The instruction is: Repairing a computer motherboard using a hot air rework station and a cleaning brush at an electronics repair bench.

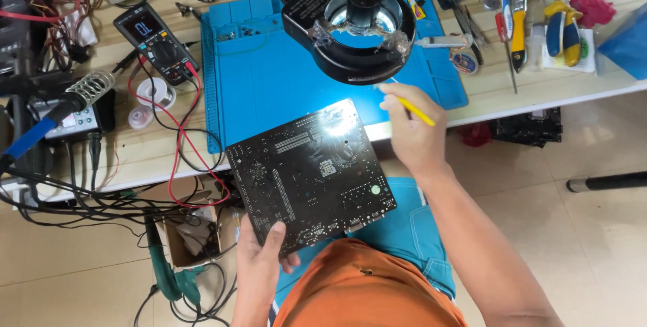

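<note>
- left hand (259,263) is clamped on the near corner of the black circuit board (310,168), tilting it up off the blue mat (269,77)
- right hand (411,135) is pinched shut around a thin yellow tool (412,110), tip just off the board's far edge
- lit-up patch sits under the ring-light magnifier (357,30); looks like work's barely begun, nothing visibly changed on the board
- multimeter (155,40) sits untouched on the left

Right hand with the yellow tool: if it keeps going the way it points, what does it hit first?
Likely the ring light of the magnifier: the right hand points its yellow tool up-left toward the rim. Depth unclear; it may pass beneath onto the blue mat.
</note>
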